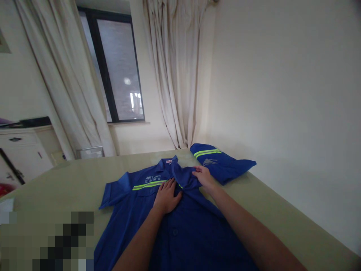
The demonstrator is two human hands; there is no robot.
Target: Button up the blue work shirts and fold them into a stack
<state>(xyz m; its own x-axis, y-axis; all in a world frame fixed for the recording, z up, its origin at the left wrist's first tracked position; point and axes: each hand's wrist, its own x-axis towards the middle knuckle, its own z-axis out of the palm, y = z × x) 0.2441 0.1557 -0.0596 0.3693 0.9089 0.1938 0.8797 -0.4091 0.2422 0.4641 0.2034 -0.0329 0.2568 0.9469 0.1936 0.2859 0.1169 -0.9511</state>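
A blue short-sleeved shirt [126, 222] with a yellow-green reflective stripe and pale printing on the chest lies front up, its collar pointing away from me. My left hand [167, 196] rests flat on the middle of its chest, fingers spread. At the right shoulder, my right hand [203, 176] pinches the shirt's fabric between thumb and fingers. The right side of the chest is folded and bunched near that hand, and its stripe is mostly hidden.
The shirt lies on a pale green table [81, 180]. Another blue garment [231, 163] with a similar stripe lies behind my right hand, near the wall. Beyond the table are curtains [177, 75], a window and a white cabinet [25, 150].
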